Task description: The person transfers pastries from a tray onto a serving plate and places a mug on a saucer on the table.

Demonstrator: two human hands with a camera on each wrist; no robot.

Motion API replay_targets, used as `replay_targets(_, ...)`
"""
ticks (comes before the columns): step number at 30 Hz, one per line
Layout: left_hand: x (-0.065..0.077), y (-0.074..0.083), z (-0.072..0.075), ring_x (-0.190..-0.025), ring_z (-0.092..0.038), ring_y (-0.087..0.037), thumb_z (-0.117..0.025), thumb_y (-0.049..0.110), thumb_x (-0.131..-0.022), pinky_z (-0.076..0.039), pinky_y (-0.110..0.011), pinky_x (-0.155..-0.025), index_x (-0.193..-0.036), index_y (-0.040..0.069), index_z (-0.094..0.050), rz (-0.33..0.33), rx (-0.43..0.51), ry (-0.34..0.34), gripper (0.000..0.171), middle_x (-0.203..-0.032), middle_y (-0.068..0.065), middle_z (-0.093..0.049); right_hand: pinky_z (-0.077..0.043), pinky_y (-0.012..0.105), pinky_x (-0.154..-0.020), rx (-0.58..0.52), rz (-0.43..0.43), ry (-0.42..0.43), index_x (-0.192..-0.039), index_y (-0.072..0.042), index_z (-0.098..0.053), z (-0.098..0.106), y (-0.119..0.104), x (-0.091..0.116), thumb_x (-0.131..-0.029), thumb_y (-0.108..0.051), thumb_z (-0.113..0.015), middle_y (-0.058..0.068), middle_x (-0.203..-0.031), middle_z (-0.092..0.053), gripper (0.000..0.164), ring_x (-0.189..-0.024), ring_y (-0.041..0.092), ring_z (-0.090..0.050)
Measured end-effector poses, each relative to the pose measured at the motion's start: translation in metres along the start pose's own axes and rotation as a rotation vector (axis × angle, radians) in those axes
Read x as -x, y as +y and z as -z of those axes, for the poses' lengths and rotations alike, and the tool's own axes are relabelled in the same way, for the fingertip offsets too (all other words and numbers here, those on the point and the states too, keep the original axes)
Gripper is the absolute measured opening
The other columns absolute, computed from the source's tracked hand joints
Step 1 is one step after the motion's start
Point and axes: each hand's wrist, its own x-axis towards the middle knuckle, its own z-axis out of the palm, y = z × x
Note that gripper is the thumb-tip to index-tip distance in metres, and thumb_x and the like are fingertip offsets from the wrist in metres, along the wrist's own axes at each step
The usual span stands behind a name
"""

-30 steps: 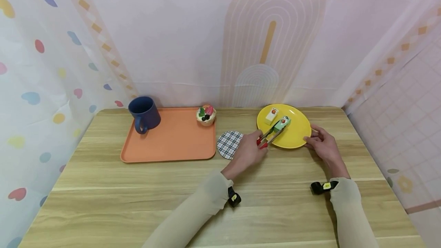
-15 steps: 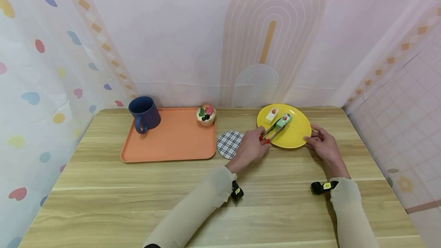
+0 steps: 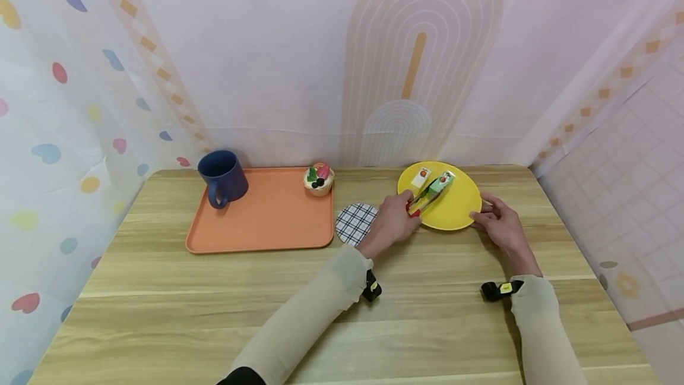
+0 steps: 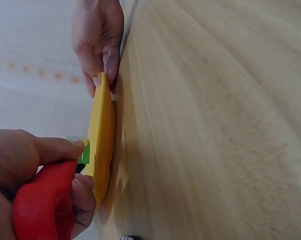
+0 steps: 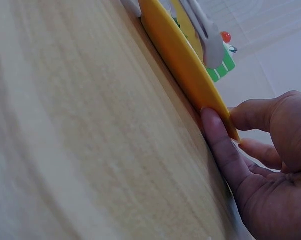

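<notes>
My left hand grips red-handled tongs, the handle squeezed between thumb and fingers. The tongs' metal arms reach over a yellow plate and stand on either side of a small green cake topped with a red fruit piece. Beside it on the plate lies a white cake, also with a red topping. My right hand pinches the plate's right rim, thumb above and a finger beneath, plain in the right wrist view.
An orange tray lies on the left, with a dark blue mug at its back left corner and a fruit-topped cupcake at its back right. A checked round coaster sits between tray and plate, partly behind my left hand. A curtain hangs behind the table.
My left hand and the tongs have moved a little away from me and to the right. The green cake has shifted slightly the same way. My right hand stays at the plate's rim.
</notes>
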Motion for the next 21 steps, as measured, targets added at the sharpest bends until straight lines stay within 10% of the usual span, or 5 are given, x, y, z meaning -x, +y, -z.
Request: replay_targets(21, -0.023, 0.023, -0.005, -0.091, -0.057, -0.019, -0.073, 0.023, -0.095, -0.047, -0.028, -0.072, -0.128, 0.013, -0.058, 0.032, -0.003, -0.035, 0.038, -0.111, -0.005, -0.064, -0.058, 0.018, -0.08, -0.009, -0.005, -0.013, -0.161, -0.004, -0.027, 0.0, -0.002, 0.002, -0.101, -0.009, -0.062, 0.022, -0.132, -0.053, 0.069, -0.086, -0.008, -0.064)
